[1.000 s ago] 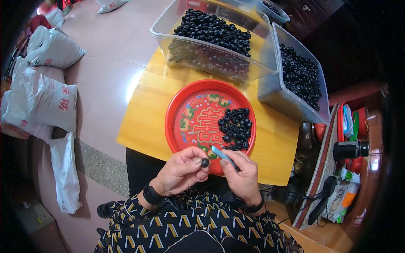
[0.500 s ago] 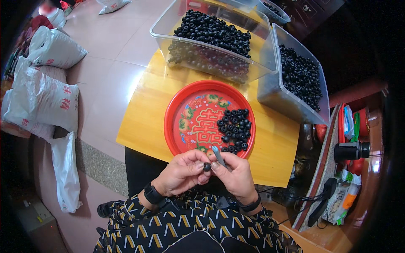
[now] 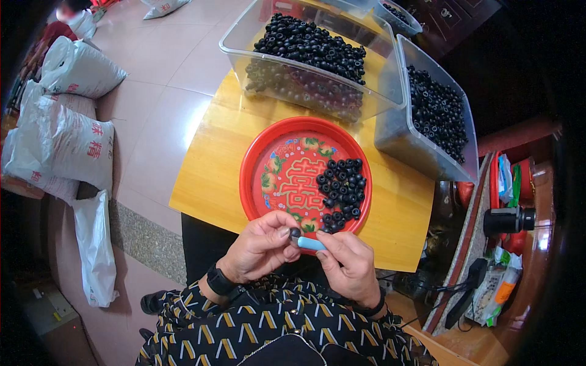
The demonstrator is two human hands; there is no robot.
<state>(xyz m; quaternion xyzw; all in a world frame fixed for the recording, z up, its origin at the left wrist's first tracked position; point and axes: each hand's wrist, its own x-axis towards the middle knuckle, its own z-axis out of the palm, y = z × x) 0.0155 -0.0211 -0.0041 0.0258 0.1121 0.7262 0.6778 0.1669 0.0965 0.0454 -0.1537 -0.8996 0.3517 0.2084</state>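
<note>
In front of my body, my left hand (image 3: pixel 257 249) pinches a small round black piece (image 3: pixel 295 233) between thumb and fingertips. My right hand (image 3: pixel 349 268) grips a small tool with a light blue handle (image 3: pixel 311 244), its tip at the black piece; whether it touches cannot be made out. Just beyond both hands lies a round red tray (image 3: pixel 246 183) with a fruit pattern. On the tray's right side several small black ring-like pieces (image 3: pixel 342 189) form a pile.
Two clear plastic bins (image 3: pixel 229 52) (image 3: pixel 390 143) full of black pieces stand on the yellow table (image 3: pixel 204 171). White sacks (image 3: pixel 79 143) are stacked on the floor at left. A black cylinder (image 3: pixel 510 221) and packets sit on the shelf at right.
My right hand has turned the tool from pointing up to lying sideways, its tip now at the black piece. My left hand keeps its pinch, slightly shifted left.
</note>
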